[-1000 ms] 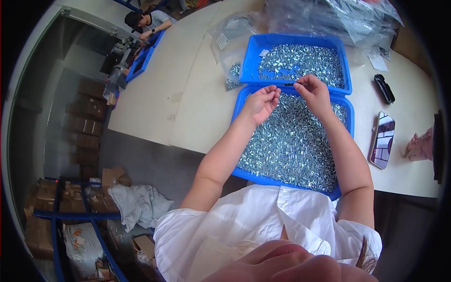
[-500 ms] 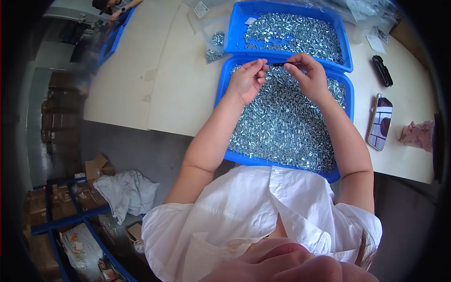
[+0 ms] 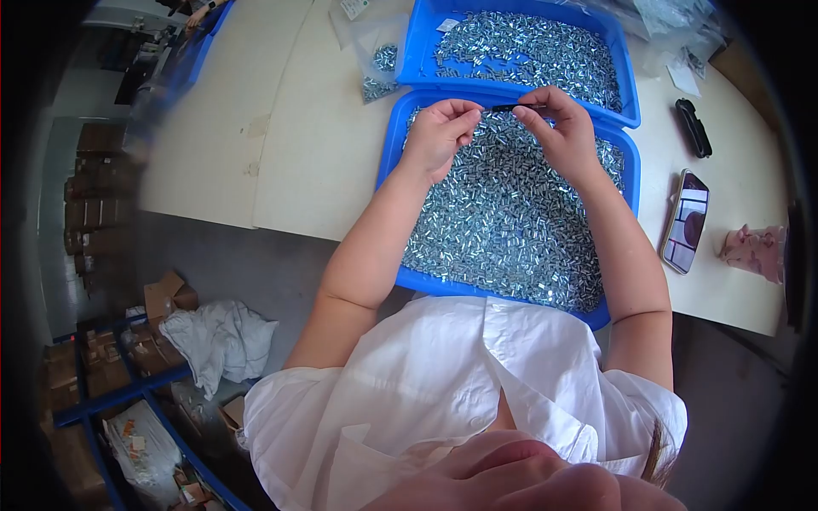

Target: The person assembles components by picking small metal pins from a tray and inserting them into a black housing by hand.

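Both my hands are raised over the far part of a blue tray filled with small silvery metal pieces. A thin black tool is pinched between the thumb and fingers of my right hand, its tip pointing left. The fingers of my left hand are pressed together at that tip; whatever they hold is too small to make out. Behind, a second blue tray holds more of the same metal pieces, with bare blue bottom showing at its left.
Right of the trays lie a black case, a phone and a pink-patterned cup. Clear bags with metal pieces are left of the far tray. A co-worker's hand shows at the top left. Boxes stand on the floor.
My left hand's fingers have closed more, and it is nearer the tip of the black tool. The view has shifted slightly, and less of the co-worker shows.
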Tool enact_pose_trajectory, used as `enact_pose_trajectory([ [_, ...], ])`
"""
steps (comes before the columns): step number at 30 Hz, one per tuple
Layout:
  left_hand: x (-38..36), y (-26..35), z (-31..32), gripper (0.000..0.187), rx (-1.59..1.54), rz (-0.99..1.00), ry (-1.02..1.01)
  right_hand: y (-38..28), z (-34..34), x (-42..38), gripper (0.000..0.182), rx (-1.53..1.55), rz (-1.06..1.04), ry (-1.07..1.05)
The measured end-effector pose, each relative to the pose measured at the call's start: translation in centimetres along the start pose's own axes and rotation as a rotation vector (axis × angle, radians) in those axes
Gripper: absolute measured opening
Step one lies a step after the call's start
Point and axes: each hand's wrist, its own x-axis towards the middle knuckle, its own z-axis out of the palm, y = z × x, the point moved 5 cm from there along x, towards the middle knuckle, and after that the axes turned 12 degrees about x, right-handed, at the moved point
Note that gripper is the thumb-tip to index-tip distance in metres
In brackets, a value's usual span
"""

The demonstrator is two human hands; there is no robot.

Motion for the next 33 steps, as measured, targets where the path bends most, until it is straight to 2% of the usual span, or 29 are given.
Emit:
enact_pose_trajectory([
  [4, 0.1, -0.4, -0.2, 0.009, -0.086, -0.037, -0.034, 0.2, -0.1, 0.0, 0.014, 0.024, 0.044, -0.001],
  [6, 0.2, -0.6, -0.2, 0.006, -0.233, -0.069, -0.041, 0.3, -0.1, 0.1, 0.014, 0.035, 0.058, -0.001],
  [16, 0.2, -0.4, 0.0, 0.012, -0.29, -0.068, -0.067, -0.3, 0.5, -0.2, 0.015, -0.047, -0.051, -0.028],
  [19, 0.2, -0.6, -0.1, 0.015, -0.291, -0.105, -0.054, -0.1, 0.5, -0.1, 0.013, -0.071, 0.029, -0.051],
  [27, 0.1, -0.8, -0.1, 0.011, -0.279, -0.124, 0.006, -1.1, 0.6, -0.1, 0.013, -0.163, -0.143, -0.02],
  [33, 0.3, -0.6, -0.4, 0.01, -0.288, -0.075, 0.014, -1.0, 0.7, -0.1, 0.012, -0.237, -0.005, -0.038],
])
